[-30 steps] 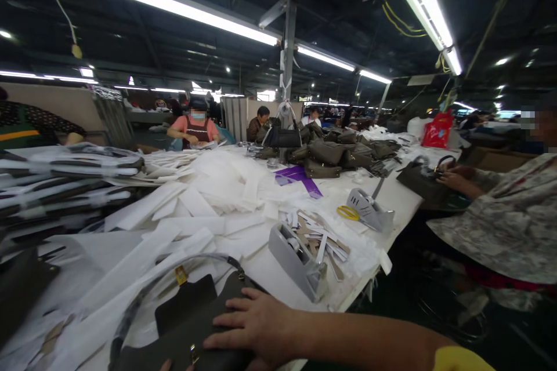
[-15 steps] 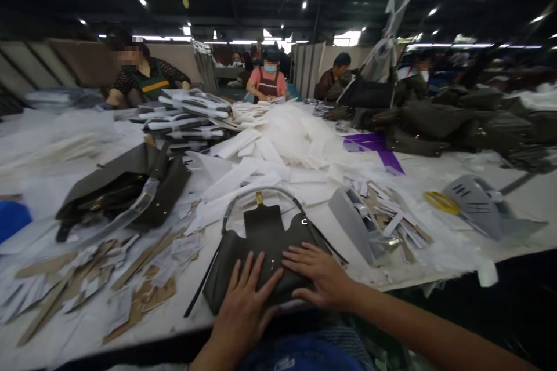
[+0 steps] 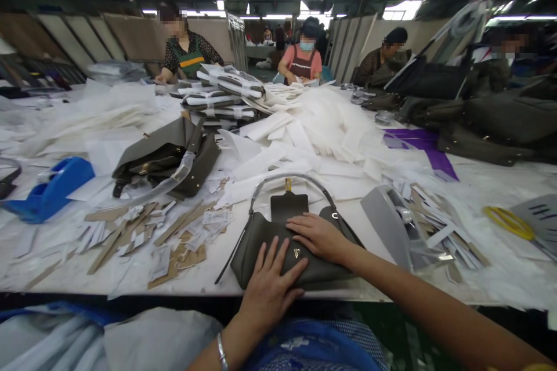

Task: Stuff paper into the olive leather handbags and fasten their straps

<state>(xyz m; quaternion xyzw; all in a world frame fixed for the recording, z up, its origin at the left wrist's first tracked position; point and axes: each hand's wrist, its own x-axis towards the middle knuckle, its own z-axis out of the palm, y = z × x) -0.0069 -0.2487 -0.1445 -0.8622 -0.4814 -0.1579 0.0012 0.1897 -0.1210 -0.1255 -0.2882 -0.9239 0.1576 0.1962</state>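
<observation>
A dark olive handbag (image 3: 250,255) lies on the table before me, its curved strap handle (image 3: 300,175) pointing away from me and its flap (image 3: 285,206) folded out at the far edge. My left hand (image 3: 270,281) is spread flat on the bag's front, left of a small metal emblem (image 3: 297,253). Reaching in from the right, my right hand (image 3: 319,236) lies flat with fingers extended at the bag's upper edge, by the base of the flap. Neither hand grips anything.
A grey tape dispenser (image 3: 387,226) and yellow-handled scissors (image 3: 509,221) lie to the right. Left are another olive bag (image 3: 152,145), a blue tape dispenser (image 3: 52,188) and cardboard scraps (image 3: 119,243). White sheets (image 3: 335,122) pile up behind. Several people work across the table.
The view has swung left and down. My right hand has slid up the bag towards the flap. My left hand stays spread on the front.
</observation>
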